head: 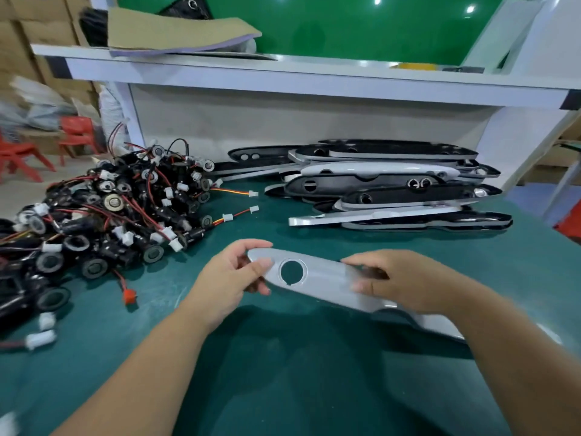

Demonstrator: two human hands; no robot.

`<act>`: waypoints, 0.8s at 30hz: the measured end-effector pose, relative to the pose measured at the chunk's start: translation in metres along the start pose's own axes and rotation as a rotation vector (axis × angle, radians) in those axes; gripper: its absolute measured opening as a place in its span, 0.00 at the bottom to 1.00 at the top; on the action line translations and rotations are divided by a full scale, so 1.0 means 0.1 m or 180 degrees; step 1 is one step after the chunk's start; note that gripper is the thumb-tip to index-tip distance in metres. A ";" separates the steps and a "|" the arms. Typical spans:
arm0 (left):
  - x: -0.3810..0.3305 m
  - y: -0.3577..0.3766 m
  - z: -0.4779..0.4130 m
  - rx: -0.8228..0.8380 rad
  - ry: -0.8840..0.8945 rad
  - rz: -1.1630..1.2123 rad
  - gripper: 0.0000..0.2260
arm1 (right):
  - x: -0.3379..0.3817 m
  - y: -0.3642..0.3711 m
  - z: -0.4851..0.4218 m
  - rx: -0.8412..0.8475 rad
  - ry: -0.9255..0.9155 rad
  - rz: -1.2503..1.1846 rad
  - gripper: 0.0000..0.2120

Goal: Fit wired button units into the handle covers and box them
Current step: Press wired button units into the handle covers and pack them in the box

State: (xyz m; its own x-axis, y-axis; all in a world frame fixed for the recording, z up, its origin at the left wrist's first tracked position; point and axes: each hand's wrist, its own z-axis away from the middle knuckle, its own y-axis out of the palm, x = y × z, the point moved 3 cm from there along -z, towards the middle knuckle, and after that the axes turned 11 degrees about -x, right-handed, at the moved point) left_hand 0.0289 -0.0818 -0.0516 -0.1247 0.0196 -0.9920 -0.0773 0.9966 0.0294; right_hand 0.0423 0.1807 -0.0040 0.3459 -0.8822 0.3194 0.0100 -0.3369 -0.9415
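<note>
Silver handle cover (327, 280) is sitting between both hands, just above green mat (283, 357), w/ long axis running L-R and R end dipping toward me. L hand (231, 273) is pinching the end by the round hole (292, 271). R hand (405, 278) is gripping the mid section, fingers curling over the top edge. Button units pile (103, 215) is lying off to my L, so L hand's nearer for grabbing one, I reckon. Spare covers (393, 184) are lying stacked behind. Not seeing any box in shot.
</note>
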 end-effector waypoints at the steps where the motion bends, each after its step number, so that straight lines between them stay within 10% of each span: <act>1: 0.00 -0.06 -0.04 -0.0197 0.0016 0.0055 0.08 | -0.06 0.07 0.07 -0.0123 0.0083 0.0048 0.29; 9: 0.04 -0.26 -0.14 -0.0665 0.0019 -0.0110 0.07 | -0.52 0.27 0.41 -0.0535 0.0568 0.0472 0.42; 16: -0.14 -0.74 -0.18 -0.2138 0.0667 -0.2924 0.14 | -0.63 0.16 0.48 -0.0870 0.0755 0.0314 0.43; 24: 0.01 -1.07 -0.30 -0.1788 -0.0130 -0.4524 0.21 | -0.68 0.17 0.53 -0.0782 0.0840 0.0278 0.40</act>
State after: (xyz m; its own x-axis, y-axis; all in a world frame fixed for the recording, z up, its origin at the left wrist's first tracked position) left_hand 0.0078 -0.1903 -0.0520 0.3999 -0.8845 -0.2403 -0.4598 0.0332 -0.8874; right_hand 0.0686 0.2529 -0.0474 0.0811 -0.9548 0.2858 -0.2454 -0.2971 -0.9228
